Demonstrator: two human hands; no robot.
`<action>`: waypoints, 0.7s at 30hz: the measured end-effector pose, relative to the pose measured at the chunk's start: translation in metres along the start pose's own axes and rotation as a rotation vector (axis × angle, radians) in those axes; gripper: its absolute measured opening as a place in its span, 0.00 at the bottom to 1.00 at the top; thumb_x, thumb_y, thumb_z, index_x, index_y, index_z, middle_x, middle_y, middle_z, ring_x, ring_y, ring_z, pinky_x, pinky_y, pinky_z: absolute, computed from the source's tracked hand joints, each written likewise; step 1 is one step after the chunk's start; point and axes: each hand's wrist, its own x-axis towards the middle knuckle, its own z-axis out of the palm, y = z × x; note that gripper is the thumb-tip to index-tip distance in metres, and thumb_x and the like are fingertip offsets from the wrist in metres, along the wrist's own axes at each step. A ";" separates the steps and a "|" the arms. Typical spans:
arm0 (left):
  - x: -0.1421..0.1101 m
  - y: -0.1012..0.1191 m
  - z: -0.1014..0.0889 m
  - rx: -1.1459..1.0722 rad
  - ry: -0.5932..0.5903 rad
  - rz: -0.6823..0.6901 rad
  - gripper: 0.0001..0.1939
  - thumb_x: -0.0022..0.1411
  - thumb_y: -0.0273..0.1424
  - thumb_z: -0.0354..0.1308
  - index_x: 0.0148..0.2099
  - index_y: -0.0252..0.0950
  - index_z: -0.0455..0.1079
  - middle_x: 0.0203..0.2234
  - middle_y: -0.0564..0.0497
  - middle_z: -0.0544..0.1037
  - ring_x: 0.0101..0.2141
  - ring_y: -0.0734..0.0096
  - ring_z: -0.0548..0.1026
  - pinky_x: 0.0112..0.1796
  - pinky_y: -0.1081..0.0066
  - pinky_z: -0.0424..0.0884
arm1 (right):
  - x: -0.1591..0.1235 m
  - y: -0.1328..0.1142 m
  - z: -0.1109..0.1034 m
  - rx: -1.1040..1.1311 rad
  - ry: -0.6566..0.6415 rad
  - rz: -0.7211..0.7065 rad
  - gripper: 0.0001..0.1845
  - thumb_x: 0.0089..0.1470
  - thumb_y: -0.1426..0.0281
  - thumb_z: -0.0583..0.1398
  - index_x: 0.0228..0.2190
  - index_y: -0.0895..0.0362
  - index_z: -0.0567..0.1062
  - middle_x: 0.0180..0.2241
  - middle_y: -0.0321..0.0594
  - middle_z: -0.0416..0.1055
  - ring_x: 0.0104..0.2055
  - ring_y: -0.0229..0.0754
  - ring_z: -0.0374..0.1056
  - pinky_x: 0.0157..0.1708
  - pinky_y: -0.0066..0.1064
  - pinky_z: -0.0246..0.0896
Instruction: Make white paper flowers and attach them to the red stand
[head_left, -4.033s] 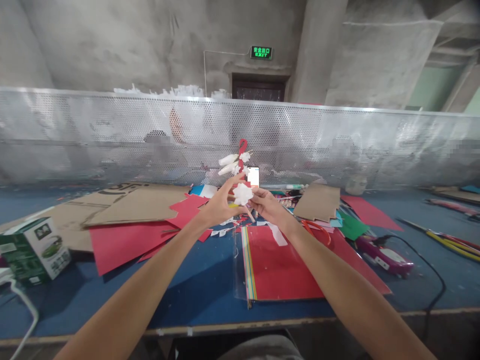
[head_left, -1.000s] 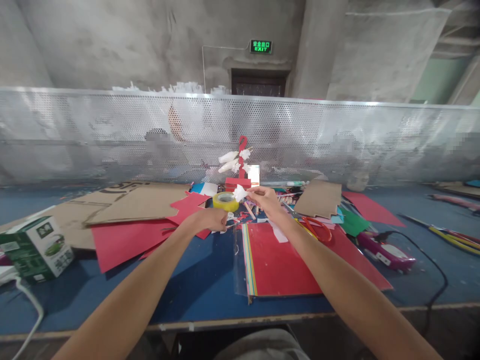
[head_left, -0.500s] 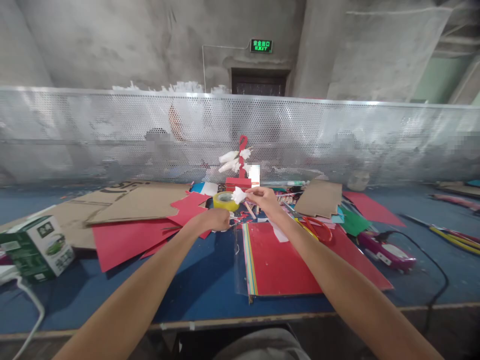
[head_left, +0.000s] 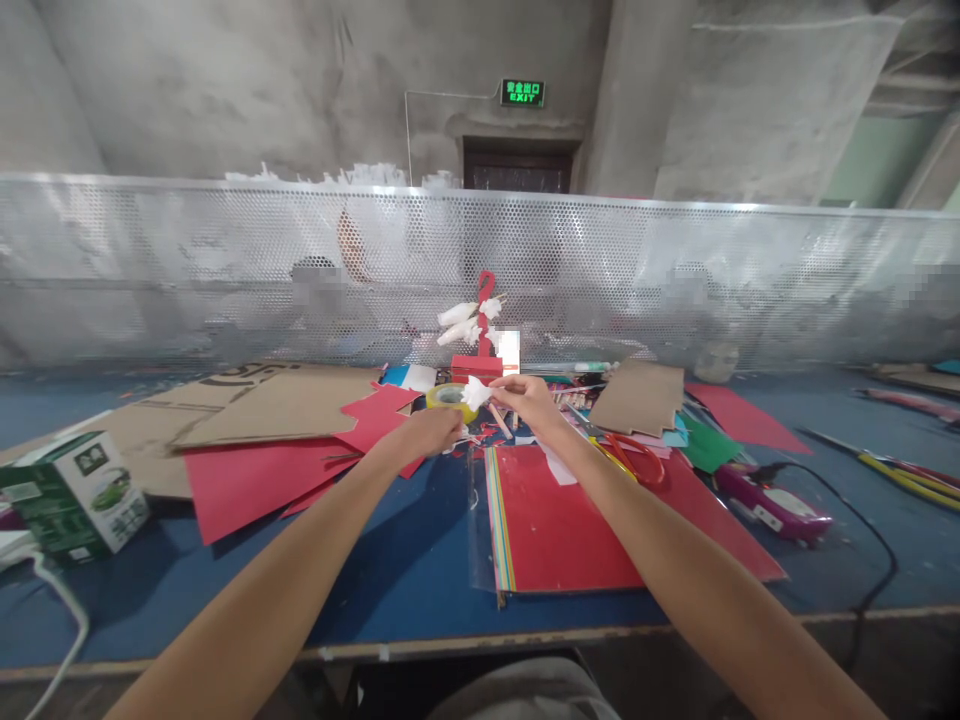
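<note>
My right hand pinches a small white flower of crumpled, paper-like material, holding it up over the middle of the table. Just left of it and lower, my left hand is closed with its fingers curled down and away, so what they hold, if anything, is hidden. A roll of yellow tape lies right behind my left hand, partly covered by it and the flower. Further back stands a red stand with an upright ribbon-like loop, and white flowers are fixed to it.
A pack of coloured paper, red on top, lies in front of my right forearm. Red-handled scissors rest beside it. Cardboard sheets and red paper spread left, near a green box. A purple corded device sits right.
My left hand has moved slightly forward and right, closer to the tape roll and the flower. My right hand and the flower stay almost in place.
</note>
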 end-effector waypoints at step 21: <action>-0.013 -0.007 -0.049 -0.366 0.498 -0.009 0.10 0.65 0.32 0.51 0.43 0.37 0.72 0.41 0.49 0.80 0.41 0.67 0.76 0.45 0.70 0.66 | -0.012 -0.008 0.002 0.014 -0.177 0.175 0.20 0.36 0.60 0.72 0.30 0.60 0.81 0.27 0.41 0.78 0.33 0.42 0.76 0.40 0.33 0.71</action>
